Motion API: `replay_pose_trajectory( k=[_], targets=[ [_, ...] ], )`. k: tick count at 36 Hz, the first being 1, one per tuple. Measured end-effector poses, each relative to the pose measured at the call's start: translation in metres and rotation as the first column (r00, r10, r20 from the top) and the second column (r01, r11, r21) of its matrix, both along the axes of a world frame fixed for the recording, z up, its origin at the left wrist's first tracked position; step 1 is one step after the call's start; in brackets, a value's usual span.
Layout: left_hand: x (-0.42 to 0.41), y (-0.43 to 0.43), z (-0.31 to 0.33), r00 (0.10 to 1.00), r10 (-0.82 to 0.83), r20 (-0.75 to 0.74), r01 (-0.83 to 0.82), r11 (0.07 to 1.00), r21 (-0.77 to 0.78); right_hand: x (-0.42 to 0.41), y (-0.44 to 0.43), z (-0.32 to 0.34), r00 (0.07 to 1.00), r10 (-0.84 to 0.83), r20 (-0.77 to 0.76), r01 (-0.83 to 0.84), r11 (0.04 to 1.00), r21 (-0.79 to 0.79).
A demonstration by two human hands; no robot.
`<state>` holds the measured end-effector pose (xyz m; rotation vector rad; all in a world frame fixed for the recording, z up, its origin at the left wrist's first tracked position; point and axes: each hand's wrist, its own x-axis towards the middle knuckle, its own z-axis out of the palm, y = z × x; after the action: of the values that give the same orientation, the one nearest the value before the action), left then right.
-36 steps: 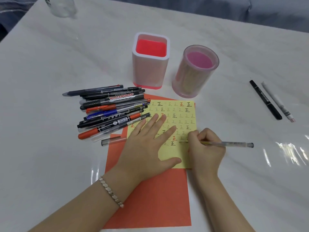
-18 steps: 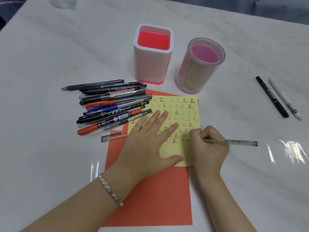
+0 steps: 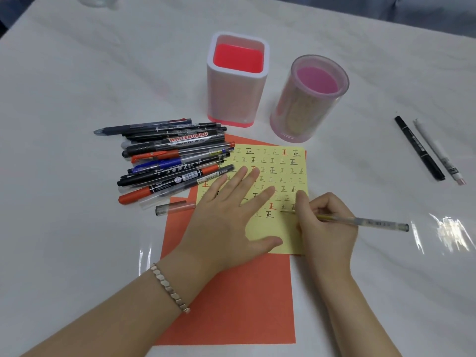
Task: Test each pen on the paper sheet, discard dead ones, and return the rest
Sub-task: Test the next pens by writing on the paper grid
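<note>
Currently, toward the table's near edge, the left hand [image 3: 226, 222] lies flat, fingers [image 3: 262, 195] spread, pressing the yellow paper sheet [image 3: 283, 171]. The right hand [image 3: 327, 228] pinches the clear pen [image 3: 373, 222], tip on the sheet. The pen is judged light, rigid and smooth: grip low on the barrel. Further pens [image 3: 177, 161] lie piled beyond, overlapping the sheet's left edge.

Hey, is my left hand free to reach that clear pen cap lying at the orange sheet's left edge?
Probably yes. The left hand lies flat on the yellow sheet, holding nothing, and the clear cap sits close to its left with nothing over it. Lifting the hand would free the sheet, though.
</note>
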<state>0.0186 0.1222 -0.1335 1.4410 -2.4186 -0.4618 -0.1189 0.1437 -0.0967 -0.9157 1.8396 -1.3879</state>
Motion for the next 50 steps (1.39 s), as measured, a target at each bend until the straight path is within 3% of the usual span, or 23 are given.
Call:
replay_pose_trajectory(
  k=[5,11,15,19,22,38,41,43,46,50],
  targets=[
    [0.002,-0.001,0.0,0.999,-0.032,-0.008,0.032,0.999,-0.01,-0.011,0.015,0.012,0.964,0.257,0.074,-0.262,0.962,0.075],
    [0.001,0.001,0.002,0.999,-0.026,-0.02,0.026,1.0,0.007,-0.017,0.02,0.015,0.855,0.509,-0.097,-0.473,0.844,0.253],
    [0.001,0.0,0.002,0.999,-0.039,0.004,0.039,0.999,0.006,-0.023,0.017,0.015,0.899,0.426,-0.1,-0.396,0.889,0.23],
    [0.001,0.0,0.002,0.999,-0.031,0.009,0.031,0.999,0.008,-0.023,0.02,0.015,0.87,0.483,-0.101,-0.445,0.857,0.262],
    [0.002,-0.001,0.001,0.999,-0.037,0.032,0.037,0.999,0.005,-0.03,0.021,0.013,0.919,0.384,-0.092,-0.354,0.905,0.238],
    [0.003,-0.001,0.005,0.994,-0.074,0.08,0.072,0.997,0.037,-0.051,0.028,0.015,0.903,0.383,-0.195,-0.302,0.888,0.346],
    [0.004,-0.001,0.007,0.994,-0.093,0.055,0.091,0.995,0.04,-0.053,0.028,0.018,0.923,0.315,-0.223,-0.25,0.928,0.276],
    [0.006,0.001,0.012,0.992,-0.116,-0.042,0.117,0.992,0.041,-0.051,0.026,0.022,0.944,0.28,-0.174,-0.242,0.947,0.212],
    [0.014,0.004,0.015,0.985,-0.116,-0.125,0.103,0.989,-0.108,-0.046,0.02,0.027,0.95,0.296,-0.101,-0.277,0.946,0.172],
    [0.042,0.007,0.019,0.995,0.014,-0.1,-0.038,0.971,-0.236,-0.035,0.011,0.034,0.958,0.287,-0.017,-0.284,0.952,0.117]
  ],
)
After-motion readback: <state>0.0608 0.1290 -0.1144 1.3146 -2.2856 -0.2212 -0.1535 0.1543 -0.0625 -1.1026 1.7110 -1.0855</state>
